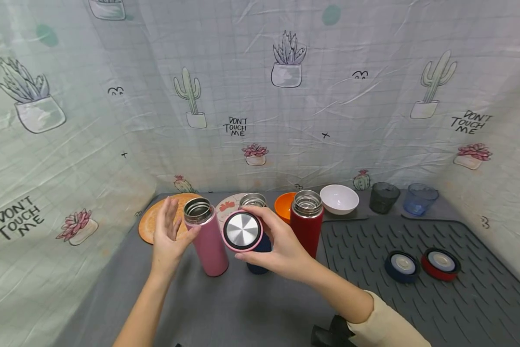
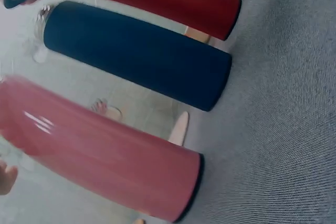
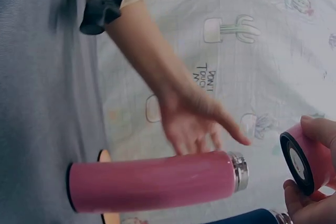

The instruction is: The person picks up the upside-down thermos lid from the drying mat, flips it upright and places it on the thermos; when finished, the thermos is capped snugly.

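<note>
An uncapped pink bottle [image 1: 210, 250] stands upright on the grey table, its steel neck showing. My left hand [image 1: 169, 238] is just left of it, fingers extended and holding nothing. The right wrist view also shows this left hand [image 3: 194, 121] beside the pink bottle [image 3: 152, 183]. In front of the navy bottle [image 1: 265, 245], my right hand [image 1: 281, 248] grips a pink lid [image 1: 242, 231] between thumb and fingers, its round silver face towards the head camera. To the right stands a red bottle [image 1: 305, 233], also uncapped. Part of the navy bottle is hidden by the lid and hand.
On the ridged dark mat [image 1: 359, 299] at the right lie a navy lid [image 1: 402, 266] and a red lid [image 1: 440, 264]. Along the back are a round wooden board [image 1: 149, 224], an orange bowl [image 1: 283, 205], a white bowl [image 1: 339, 199], a dark glass [image 1: 383, 197] and a blue glass [image 1: 419, 199].
</note>
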Tool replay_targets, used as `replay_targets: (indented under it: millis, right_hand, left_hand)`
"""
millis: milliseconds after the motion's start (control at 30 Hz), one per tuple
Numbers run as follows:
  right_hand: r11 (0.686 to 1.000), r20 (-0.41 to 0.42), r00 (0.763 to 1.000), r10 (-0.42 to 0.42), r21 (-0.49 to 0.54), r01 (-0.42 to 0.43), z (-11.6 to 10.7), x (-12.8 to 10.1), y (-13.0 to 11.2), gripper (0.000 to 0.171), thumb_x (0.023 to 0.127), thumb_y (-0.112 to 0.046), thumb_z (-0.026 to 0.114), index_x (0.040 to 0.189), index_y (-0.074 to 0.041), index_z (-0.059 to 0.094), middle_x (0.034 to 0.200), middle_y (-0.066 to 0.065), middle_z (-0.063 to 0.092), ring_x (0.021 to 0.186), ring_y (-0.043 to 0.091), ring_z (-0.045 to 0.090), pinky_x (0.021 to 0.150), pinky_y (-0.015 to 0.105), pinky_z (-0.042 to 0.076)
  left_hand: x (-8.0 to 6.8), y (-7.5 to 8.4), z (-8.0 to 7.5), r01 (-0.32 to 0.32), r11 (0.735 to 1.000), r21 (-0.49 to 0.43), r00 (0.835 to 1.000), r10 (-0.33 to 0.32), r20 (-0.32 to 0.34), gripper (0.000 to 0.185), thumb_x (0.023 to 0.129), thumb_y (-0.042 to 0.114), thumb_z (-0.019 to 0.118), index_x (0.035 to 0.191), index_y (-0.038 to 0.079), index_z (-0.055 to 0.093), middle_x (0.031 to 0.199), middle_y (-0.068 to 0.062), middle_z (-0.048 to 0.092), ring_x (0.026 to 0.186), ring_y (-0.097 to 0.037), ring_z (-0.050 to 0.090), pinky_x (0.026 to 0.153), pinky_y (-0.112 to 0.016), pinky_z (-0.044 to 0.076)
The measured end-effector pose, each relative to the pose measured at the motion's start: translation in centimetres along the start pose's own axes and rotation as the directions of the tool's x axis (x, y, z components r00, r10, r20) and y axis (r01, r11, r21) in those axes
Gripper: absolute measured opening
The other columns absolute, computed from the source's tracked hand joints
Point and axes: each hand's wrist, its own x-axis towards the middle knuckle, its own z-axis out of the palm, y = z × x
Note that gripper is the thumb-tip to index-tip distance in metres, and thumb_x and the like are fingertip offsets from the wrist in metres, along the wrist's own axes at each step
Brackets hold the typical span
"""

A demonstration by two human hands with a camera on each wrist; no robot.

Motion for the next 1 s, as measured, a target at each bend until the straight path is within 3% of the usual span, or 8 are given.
replay_targets:
  millis: [67, 133, 333, 533, 767, 1000]
  right_hand:
    - [1.0, 0.0, 1.0, 0.002, 0.01, -0.002, 0.4, 0.6, -0.7, 0.071, 0.069, 0.005, 0.076, 0.13, 0.001, 0.041, 0.123, 0.011, 0.048, 0.111, 0.02, 0.049, 0.095, 0.032, 0.04]
    - [0.999, 0.007, 1.0, -0.018, 0.028, 0.018, 0.8, 1.2, -0.8, 0.071, 0.07, 0.005, 0.075, 0.131, 0.002, 0.039, 0.124, 0.012, 0.047, 0.112, 0.02, 0.049, 0.096, 0.032, 0.04]
    - [0.998, 0.002, 0.999, -0.053, 0.036, 0.052, 2.0, 2.8, -1.0, 0.067, 0.071, 0.005, 0.074, 0.129, 0.004, 0.04, 0.124, 0.014, 0.049, 0.109, 0.018, 0.051, 0.094, 0.031, 0.042]
    - [0.998, -0.002, 0.998, -0.056, -0.012, 0.056, 3.8, 4.3, -0.2, 0.067, 0.073, 0.002, 0.074, 0.13, 0.004, 0.039, 0.122, 0.017, 0.05, 0.109, 0.018, 0.053, 0.093, 0.029, 0.042]
    - [0.99, -0.055, 0.996, -0.064, -0.13, 0.057, 5.5, 5.6, 0.7, 0.067, 0.072, -0.004, 0.076, 0.129, 0.003, 0.04, 0.12, 0.017, 0.053, 0.11, 0.02, 0.051, 0.095, 0.027, 0.04]
    - [0.999, -0.093, 0.995, 0.029, -0.039, -0.033, 6.6, 7.1, 3.2, 0.066, 0.075, -0.007, 0.074, 0.131, -0.002, 0.039, 0.118, 0.012, 0.054, 0.107, 0.015, 0.052, 0.092, 0.025, 0.041]
  left_hand:
    - [0.3, -1.1, -0.4, 0.059, 0.994, -0.09, 0.998, -0.056, 0.038, 0.079, 0.081, -0.007, 0.059, 0.146, 0.009, 0.016, 0.148, -0.011, 0.023, 0.136, -0.019, 0.018, 0.109, -0.035, 0.017]
    - [0.4, -2.1, -0.6, 0.083, 0.985, -0.149, 0.994, -0.07, 0.087, 0.073, 0.085, -0.001, 0.056, 0.146, 0.008, 0.015, 0.147, -0.013, 0.023, 0.135, -0.021, 0.021, 0.107, -0.031, 0.023]
    - [0.5, -4.5, -0.5, 0.0, 0.966, -0.258, 0.978, 0.055, 0.203, 0.055, 0.091, 0.007, 0.052, 0.14, 0.007, 0.027, 0.125, -0.005, 0.047, 0.109, -0.014, 0.048, 0.088, -0.022, 0.043]
    - [0.5, -5.6, -0.3, -0.035, 0.943, -0.332, 0.96, 0.124, 0.25, 0.052, 0.093, 0.015, 0.054, 0.14, 0.014, 0.031, 0.13, -0.003, 0.044, 0.115, -0.013, 0.044, 0.091, -0.023, 0.041]
    - [0.4, -6.1, -0.2, -0.03, 0.956, -0.293, 0.969, 0.1, 0.226, 0.054, 0.092, 0.02, 0.055, 0.14, 0.016, 0.029, 0.133, -0.003, 0.038, 0.118, -0.014, 0.04, 0.093, -0.022, 0.039]
    - [0.2, -6.0, -0.1, -0.069, 0.971, -0.229, 0.966, 0.123, 0.229, 0.051, 0.095, 0.021, 0.048, 0.141, 0.012, 0.027, 0.132, -0.008, 0.039, 0.115, -0.016, 0.043, 0.091, -0.024, 0.04]
